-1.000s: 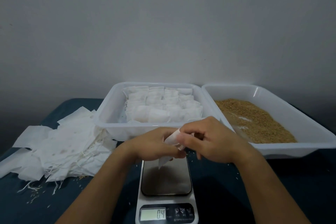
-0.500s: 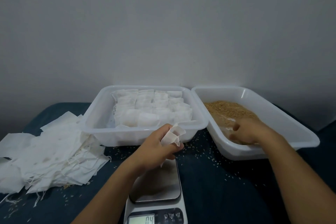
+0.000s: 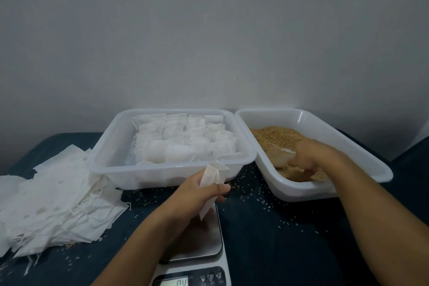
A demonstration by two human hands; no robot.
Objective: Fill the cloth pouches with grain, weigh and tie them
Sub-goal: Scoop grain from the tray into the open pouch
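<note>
**Empty pouch held over the scale, other hand in the grain**

While the view looks down over a dark blue desk [image 3: 267, 246], a loose heap of flat white cloth pouches [image 3: 53, 204] with trailing strings lies near its left edge, spilling almost to the front. Just right of the heap stands a white plastic tray [image 3: 162, 174] holding rows of filled pouches [image 3: 185, 139], plump and packed side by side; the tray sits toward the desk's back edge.

In front of that tray the left hand [image 3: 199, 195] pinches one empty pouch [image 3: 212, 183] between thumb and fingers. The pouch is white, thin and limp, its mouth spread open at the top with a drawstring hanging at the rim, its lower end dangling just above the steel platform of the kitchen scale [image 3: 197, 246]. The scale sits at the desk's front edge, its lit display partly cut off by the frame.

To the right, touching the first tray, a second white tray [image 3: 348, 169] holds brown grain [image 3: 274, 134]. The right hand [image 3: 311, 158] is down in the grain at the tray's near end; it is blurred, so its grip cannot be told.

Stray grains [image 3: 255, 199] dot the cloth between the trays and the scale. Bare desk lies right of the scale, up to the right forearm.
</note>
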